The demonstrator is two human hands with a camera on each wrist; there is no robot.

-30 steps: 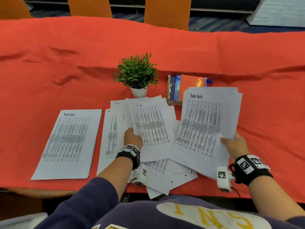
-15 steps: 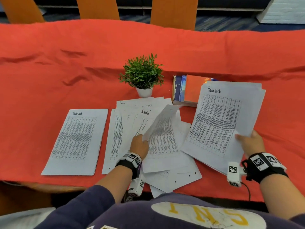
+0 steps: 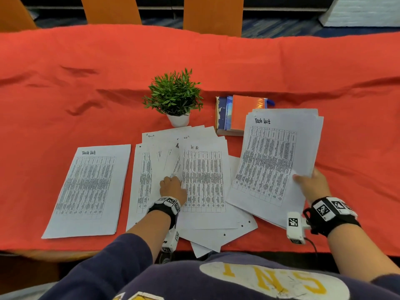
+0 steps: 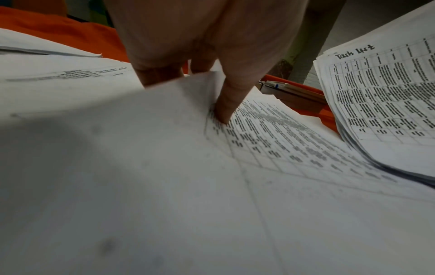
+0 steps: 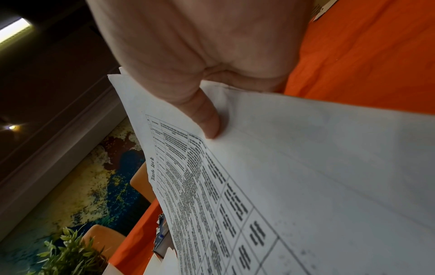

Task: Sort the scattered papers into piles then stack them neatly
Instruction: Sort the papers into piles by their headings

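Observation:
A squared pile headed "Task List" lies at the left on the red cloth. The middle holds a loose heap of printed sheets, topped by a sheet headed "H R". My left hand pinches that sheet's left edge, thumb on its print and fingers behind the raised edge. My right hand holds a held stack of "Task List" sheets by its lower right corner, tilted above the table, thumb on top and fingers hidden beneath.
A small potted plant stands just behind the heap. A few books lie to its right, partly covered by the held stack. Some heap sheets overhang the table's near edge. Orange chairs stand beyond the far side.
The "H R" sheet, lifted and curled half a second ago, now lies flat on the heap under my left hand. My right hand's stack has swung from beside the heap out to the right.

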